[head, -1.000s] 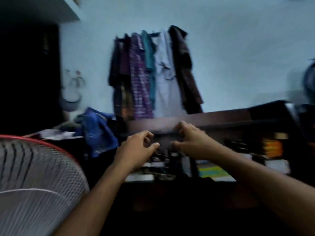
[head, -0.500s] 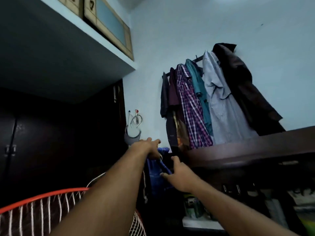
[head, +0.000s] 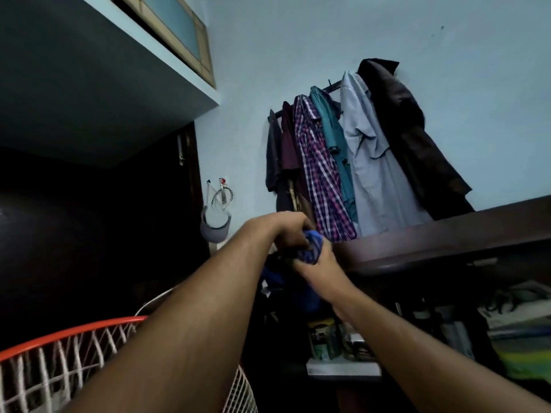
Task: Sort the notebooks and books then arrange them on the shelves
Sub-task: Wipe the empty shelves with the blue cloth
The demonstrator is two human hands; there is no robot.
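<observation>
Both hands meet at the middle of the view around a bunched blue cloth (head: 311, 248). The left hand (head: 281, 229) has its grip curled over the top of the cloth, and the right hand (head: 317, 265) closes its grip on the cloth from below, so the 2 hands touch each other around it. More blue fabric (head: 301, 293) hangs beneath them in the dark.

To the right, a dark wooden shelf top (head: 447, 236) runs off toward the far right edge. In the compartment under it, at the right, lies a stack of books or papers (head: 515, 320), too dim to tell apart; nearer the middle stand several small containers (head: 325, 341) on a pale ledge (head: 343, 368).

On the light blue wall (head: 357, 31) behind, a row of clothes hangs: a checked shirt (head: 322, 174), a teal shirt (head: 334, 135), a pale shirt (head: 369, 162) and a dark jacket (head: 411, 138). A grey visor cap (head: 215, 225) hangs left of them, beside a dark wardrobe (head: 89, 228). At the near left is a fan guard (head: 59, 362) with a red rim.
</observation>
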